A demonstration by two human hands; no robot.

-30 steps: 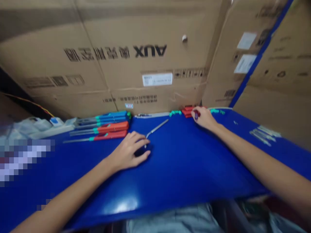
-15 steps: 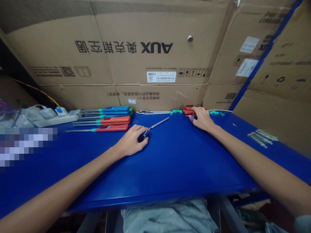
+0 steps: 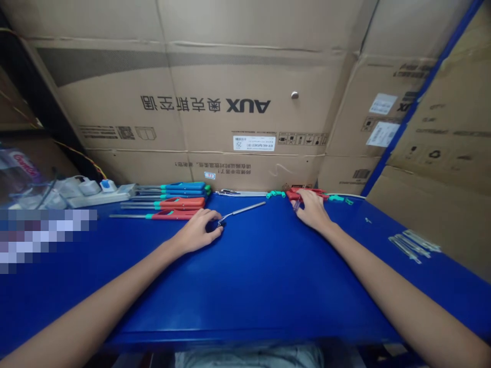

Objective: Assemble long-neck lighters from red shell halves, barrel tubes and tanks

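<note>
Left hand (image 3: 197,232): clasps metal rod (image 3: 245,209).
Right hand (image 3: 312,210): on red parts (image 3: 305,191), grip unclear.
Progress: several lighters (image 3: 180,197) stacked; rod seemingly unfinished.

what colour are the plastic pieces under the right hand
Red: the small red plastic pieces lie beneath the right hand, clearest in the head view.

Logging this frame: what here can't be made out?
All in the head view:
- The left hand covers the near end of the rod, so its grip is unclear.
- The right hand hides part of the red parts.
- A pixelated patch masks the left of the table.
- The metal bits at right are too small to identify.
</note>
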